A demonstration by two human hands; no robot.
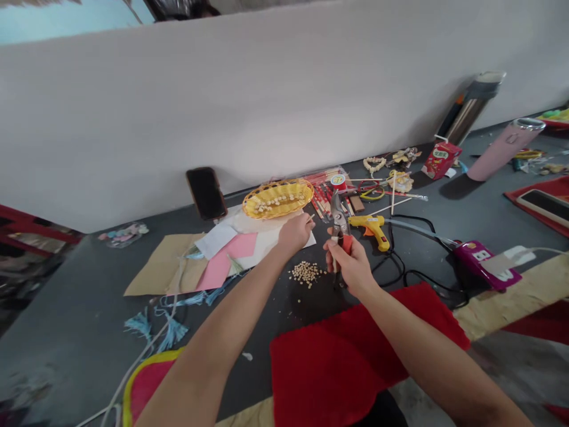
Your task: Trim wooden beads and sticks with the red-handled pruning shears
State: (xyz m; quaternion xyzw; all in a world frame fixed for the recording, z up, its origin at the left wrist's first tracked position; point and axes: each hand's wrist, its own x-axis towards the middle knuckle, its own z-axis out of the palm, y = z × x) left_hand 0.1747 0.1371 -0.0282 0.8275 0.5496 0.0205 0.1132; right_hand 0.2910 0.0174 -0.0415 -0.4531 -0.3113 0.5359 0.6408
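Closed round the handles of red-handled pruning shears (340, 222) is my right hand (351, 264), the blades pointing up and away. My left hand (296, 234) is closed in a pinch at the edge of the white paper (262, 242), with the tip of a thin pale stick (310, 218) showing at its fingers. Between and below my hands lies a pile of small pale pieces (306, 273) on the dark table. Just beyond my left hand is a yellow woven basket (278, 198) holding several small pale pieces.
A yellow glue gun (372, 230) with cables lies right of the shears. Red packets (320, 201) and a thread spool (338, 181) are behind. A phone (207, 193) leans at the wall. A pink bottle (507, 148) stands right; red cloth (329, 356) covers the near edge.
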